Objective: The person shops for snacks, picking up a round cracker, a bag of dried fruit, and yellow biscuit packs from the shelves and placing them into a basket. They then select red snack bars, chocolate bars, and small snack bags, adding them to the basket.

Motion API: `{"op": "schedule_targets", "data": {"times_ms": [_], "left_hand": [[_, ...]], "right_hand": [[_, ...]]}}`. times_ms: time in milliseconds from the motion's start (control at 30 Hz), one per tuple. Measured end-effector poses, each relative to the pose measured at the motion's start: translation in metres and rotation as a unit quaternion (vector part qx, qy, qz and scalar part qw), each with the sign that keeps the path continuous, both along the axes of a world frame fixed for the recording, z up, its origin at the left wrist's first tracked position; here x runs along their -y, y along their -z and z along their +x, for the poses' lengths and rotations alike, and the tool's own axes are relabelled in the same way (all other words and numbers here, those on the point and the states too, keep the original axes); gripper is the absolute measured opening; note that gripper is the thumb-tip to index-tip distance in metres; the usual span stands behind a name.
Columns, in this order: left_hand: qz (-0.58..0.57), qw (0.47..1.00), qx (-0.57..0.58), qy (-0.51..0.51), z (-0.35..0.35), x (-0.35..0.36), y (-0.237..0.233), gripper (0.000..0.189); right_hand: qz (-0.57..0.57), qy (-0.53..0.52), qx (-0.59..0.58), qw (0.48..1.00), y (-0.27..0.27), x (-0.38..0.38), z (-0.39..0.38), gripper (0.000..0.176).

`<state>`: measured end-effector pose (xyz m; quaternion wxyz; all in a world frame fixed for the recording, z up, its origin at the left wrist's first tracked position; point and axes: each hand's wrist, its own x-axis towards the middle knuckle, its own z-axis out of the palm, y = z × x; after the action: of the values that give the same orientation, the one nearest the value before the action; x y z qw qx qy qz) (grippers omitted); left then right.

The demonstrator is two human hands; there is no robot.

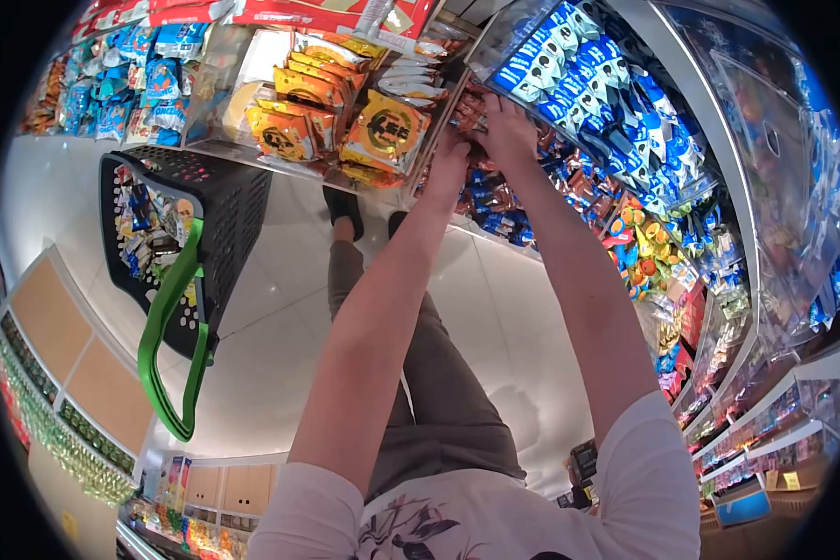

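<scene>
Both my hands reach into a clear bin of small wrapped candies in brownish-red and blue wrappers. My left hand is at the bin's left side, beside the divider; its fingers are mostly hidden, so I cannot see whether it holds anything. My right hand lies over the candies with its fingers stretched forward and slightly apart, and no held item shows. Left of the hands, orange and yellow snack packets stand in the neighbouring compartment. Blue and white packets fill the raised bin on the right.
A dark shopping basket with a green handle stands at the left, holding several small packets. Blue snack bags sit at the upper left. Clear bins and shelves curve along the right. Pale floor tiles lie below.
</scene>
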<state>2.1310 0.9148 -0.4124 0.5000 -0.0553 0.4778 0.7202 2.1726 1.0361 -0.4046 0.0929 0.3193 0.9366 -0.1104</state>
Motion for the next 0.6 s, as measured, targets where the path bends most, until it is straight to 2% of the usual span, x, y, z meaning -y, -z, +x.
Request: {"op": "schedule_targets", "data": {"times_ms": [33, 100, 200, 300, 367, 433, 500, 600], "left_hand": [[-0.041, 0.999, -0.008, 0.028, -0.004, 0.003, -0.011, 0.052], [-0.054, 0.998, 0.003, 0.028, -0.002, 0.011, -0.008, 0.054], [-0.061, 0.997, 0.035, 0.036, 0.004, 0.027, -0.003, 0.053], [-0.054, 0.994, 0.074, 0.054, 0.018, 0.054, -0.005, 0.051], [-0.057, 0.993, 0.084, 0.065, 0.030, 0.078, -0.003, 0.049], [-0.072, 0.989, 0.109, 0.075, 0.035, 0.106, -0.025, 0.047], [-0.086, 0.985, 0.121, 0.093, 0.036, 0.136, -0.043, 0.046], [-0.095, 0.982, 0.115, 0.112, 0.035, 0.174, -0.053, 0.046]], "right_hand": [[0.019, 0.001, -0.033, 0.999, 0.003, 0.003, 0.006, 0.065], [0.025, 0.021, -0.062, 0.998, -0.001, 0.010, 0.013, 0.063], [-0.019, 0.092, -0.183, 0.979, -0.005, 0.030, 0.028, 0.062], [-0.050, 0.118, -0.273, 0.953, -0.011, 0.064, 0.054, 0.055], [-0.086, 0.146, -0.250, 0.953, -0.025, 0.100, 0.068, 0.052], [-0.105, 0.159, -0.230, 0.954, -0.024, 0.116, 0.073, 0.050], [-0.110, 0.154, -0.214, 0.958, -0.014, 0.118, 0.077, 0.049], [-0.104, 0.106, -0.242, 0.959, -0.001, 0.092, 0.055, 0.034]]}}
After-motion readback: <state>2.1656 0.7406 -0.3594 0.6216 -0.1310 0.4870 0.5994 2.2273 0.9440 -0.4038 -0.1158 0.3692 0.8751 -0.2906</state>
